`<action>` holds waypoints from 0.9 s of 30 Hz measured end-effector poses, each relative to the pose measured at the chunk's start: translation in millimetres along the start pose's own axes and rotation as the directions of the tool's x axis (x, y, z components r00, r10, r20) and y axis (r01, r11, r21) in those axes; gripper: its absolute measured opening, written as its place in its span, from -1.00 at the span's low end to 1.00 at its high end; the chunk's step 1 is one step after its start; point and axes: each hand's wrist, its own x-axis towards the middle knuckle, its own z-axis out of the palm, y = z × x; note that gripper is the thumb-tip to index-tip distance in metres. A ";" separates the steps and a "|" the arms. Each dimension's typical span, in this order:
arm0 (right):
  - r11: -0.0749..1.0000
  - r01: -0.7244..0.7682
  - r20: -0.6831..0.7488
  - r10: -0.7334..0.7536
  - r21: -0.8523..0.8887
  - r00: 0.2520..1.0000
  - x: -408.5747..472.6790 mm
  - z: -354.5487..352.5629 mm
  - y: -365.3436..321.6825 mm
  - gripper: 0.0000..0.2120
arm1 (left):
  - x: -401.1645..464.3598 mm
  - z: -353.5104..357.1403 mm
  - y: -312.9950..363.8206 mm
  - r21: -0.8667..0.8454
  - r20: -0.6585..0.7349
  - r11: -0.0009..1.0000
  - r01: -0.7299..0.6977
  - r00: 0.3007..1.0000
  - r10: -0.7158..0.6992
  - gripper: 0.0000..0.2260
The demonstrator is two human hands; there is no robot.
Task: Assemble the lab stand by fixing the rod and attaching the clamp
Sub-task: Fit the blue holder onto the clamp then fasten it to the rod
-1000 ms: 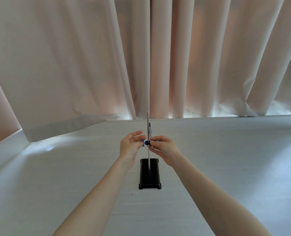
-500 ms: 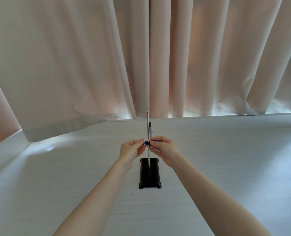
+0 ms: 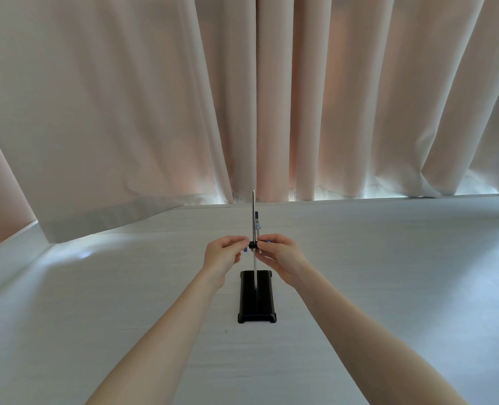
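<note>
A black rectangular base lies on the white table, and a thin metal rod stands upright from it. Partway up the rod sits a black clamp holder with blue knobs on both sides; the clamp's metal parts reach away behind the rod. My left hand pinches the blue knob on the left of the holder. My right hand grips the holder's right side, hiding most of the other knob.
Pale pink curtains hang along the far edge of the table. One curtain panel drapes onto the table's back left corner.
My left hand, open beside the clamp a second ago, has closed its fingers on the left knob. The right hand has kept its hold. Rod and base have not moved.
</note>
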 end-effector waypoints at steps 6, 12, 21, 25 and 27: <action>1.000 -0.002 -0.009 0.002 0.021 1.000 0.2 0.5 0.4 -0.90 | 3.0 -4.2 -5.1 0.096 -0.001 0.984 -0.147 0.989 0.148 -0.87; 1.000 -0.005 -0.011 0.005 0.031 1.000 0.6 0.2 0.5 -0.91 | 5.4 -3.3 -4.3 0.043 -0.005 0.997 -0.060 0.998 0.061 -0.88; 1.000 0.008 -0.017 -0.008 0.008 1.000 0.7 0.5 1.2 -0.91 | 4.6 1.5 23.6 0.173 0.131 0.837 0.520 0.830 -0.542 -0.59; 1.000 0.023 -0.017 -0.023 0.004 1.000 1.1 0.0 2.1 -0.91 | 6.0 3.7 27.2 0.038 0.205 0.807 0.590 0.785 -0.584 -0.64; 0.999 0.036 -0.025 -0.035 0.008 0.999 1.7 1.0 3.3 -0.91 | 5.2 5.1 27.3 -0.040 0.238 0.815 0.578 0.798 -0.554 -0.70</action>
